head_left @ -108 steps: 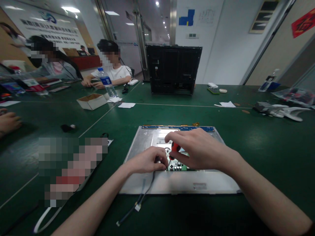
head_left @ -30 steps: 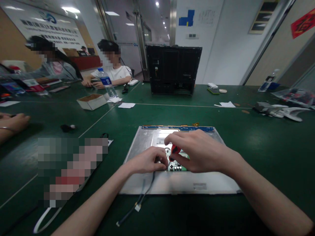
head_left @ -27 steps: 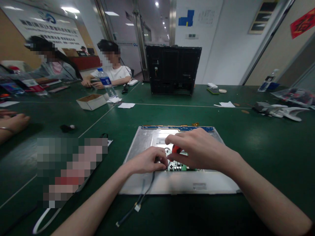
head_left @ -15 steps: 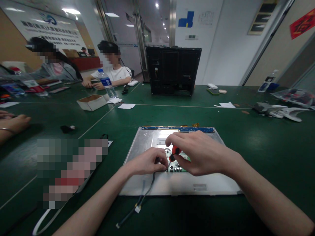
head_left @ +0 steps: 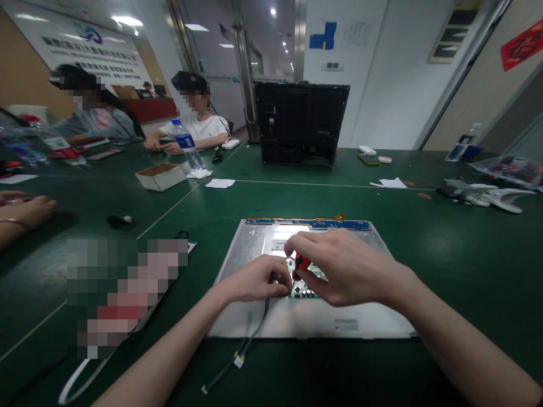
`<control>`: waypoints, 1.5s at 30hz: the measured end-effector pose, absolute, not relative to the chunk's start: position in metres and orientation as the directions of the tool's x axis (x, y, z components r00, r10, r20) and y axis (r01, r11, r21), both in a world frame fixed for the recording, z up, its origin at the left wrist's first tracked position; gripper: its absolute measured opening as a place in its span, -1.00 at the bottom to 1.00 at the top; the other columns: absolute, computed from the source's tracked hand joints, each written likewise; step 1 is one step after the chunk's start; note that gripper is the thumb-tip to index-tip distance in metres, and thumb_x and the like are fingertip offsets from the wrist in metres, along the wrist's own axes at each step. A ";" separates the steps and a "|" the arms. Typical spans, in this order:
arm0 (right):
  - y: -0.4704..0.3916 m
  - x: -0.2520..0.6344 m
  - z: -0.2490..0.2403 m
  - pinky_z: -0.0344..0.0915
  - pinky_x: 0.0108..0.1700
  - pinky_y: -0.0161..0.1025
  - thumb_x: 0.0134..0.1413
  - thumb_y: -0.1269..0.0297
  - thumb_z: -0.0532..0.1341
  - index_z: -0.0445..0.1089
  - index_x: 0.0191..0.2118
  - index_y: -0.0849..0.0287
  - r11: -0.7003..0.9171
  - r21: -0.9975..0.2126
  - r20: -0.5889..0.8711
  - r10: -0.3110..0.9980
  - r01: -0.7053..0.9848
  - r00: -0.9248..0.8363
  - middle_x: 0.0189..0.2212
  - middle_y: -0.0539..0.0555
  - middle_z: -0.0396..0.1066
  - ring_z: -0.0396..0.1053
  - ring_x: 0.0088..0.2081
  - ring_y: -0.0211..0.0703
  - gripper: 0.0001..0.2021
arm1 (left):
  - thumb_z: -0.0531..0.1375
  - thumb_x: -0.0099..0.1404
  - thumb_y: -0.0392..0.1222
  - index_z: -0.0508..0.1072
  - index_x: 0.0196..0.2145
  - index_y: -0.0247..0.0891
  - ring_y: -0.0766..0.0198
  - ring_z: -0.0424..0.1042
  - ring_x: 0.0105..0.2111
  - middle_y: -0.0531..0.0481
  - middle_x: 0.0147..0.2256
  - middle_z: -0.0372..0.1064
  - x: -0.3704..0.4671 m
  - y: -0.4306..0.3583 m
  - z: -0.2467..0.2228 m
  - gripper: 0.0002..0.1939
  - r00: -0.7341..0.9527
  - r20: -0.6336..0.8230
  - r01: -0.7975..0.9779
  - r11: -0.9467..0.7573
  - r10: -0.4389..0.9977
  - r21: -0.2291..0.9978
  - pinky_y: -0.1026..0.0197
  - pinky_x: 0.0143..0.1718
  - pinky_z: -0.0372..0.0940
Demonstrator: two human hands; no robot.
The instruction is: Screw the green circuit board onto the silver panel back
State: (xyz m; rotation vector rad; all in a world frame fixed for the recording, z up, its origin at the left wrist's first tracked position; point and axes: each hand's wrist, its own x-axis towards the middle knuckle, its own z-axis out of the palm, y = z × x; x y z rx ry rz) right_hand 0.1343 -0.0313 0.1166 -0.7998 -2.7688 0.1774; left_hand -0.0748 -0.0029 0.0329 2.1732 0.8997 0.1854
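Flat on the table lies a silvery display panel (head_left: 365,316), back side up, with a narrow blue circuit strip along its far edge. A small green circuit board (head_left: 306,290) sits on its middle, partly hidden by my hands. My right hand (head_left: 339,271) grips the red and black handle of a small screwdriver (head_left: 302,262), tilted with its tip down towards the board's left edge. Beside that tip, my left hand (head_left: 258,278) has its fingertips pinched at the board's edge; what they hold is hidden. A dark cable (head_left: 254,334) with a white tag runs from under my left hand.
A black monitor housing (head_left: 302,124) stands at the back. To the left are a cardboard box (head_left: 160,177), a water bottle (head_left: 187,144) and a blurred badge with a white strap (head_left: 75,381). Two people sit at the far left; another person's hand (head_left: 29,215) rests at the left edge.
The screwdriver handle has turned slightly in my right hand's fingers. Both hands stay at the board; the whole view has shifted a little.
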 end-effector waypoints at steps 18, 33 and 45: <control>-0.031 0.132 0.114 -0.07 -0.49 -0.31 0.17 0.30 0.10 0.22 -0.18 0.18 0.838 -0.173 0.208 0.545 0.517 -0.812 -0.38 0.00 0.37 0.17 -0.47 -0.29 -0.88 | 0.20 0.18 -0.24 0.48 -0.41 -0.27 0.24 0.31 -0.34 0.01 -0.30 0.35 -0.075 -0.004 0.034 -0.92 0.731 -0.153 0.554 -0.448 0.664 0.702 0.26 -0.37 0.20; -0.031 0.131 0.113 -0.01 -0.47 -0.30 0.19 0.32 0.04 0.20 -0.08 0.24 0.838 -0.244 0.208 0.538 0.489 -0.817 -0.26 0.09 0.35 0.17 -0.44 -0.28 -0.80 | 0.22 0.17 -0.22 0.49 -0.39 -0.28 0.23 0.30 -0.34 0.01 -0.31 0.35 -0.075 -0.003 0.032 -0.91 0.735 -0.136 0.545 -0.460 0.664 0.701 0.25 -0.36 0.20; -0.032 0.133 0.116 -0.01 -0.47 -0.30 0.09 0.32 0.12 0.21 -0.14 0.23 0.851 -0.206 0.219 0.521 0.483 -0.825 -0.30 0.06 0.34 0.15 -0.43 -0.27 -0.79 | 0.21 0.17 -0.24 0.48 -0.44 -0.26 0.25 0.31 -0.35 0.03 -0.35 0.36 -0.075 -0.002 0.033 -0.93 0.751 -0.119 0.532 -0.488 0.650 0.692 0.26 -0.34 0.21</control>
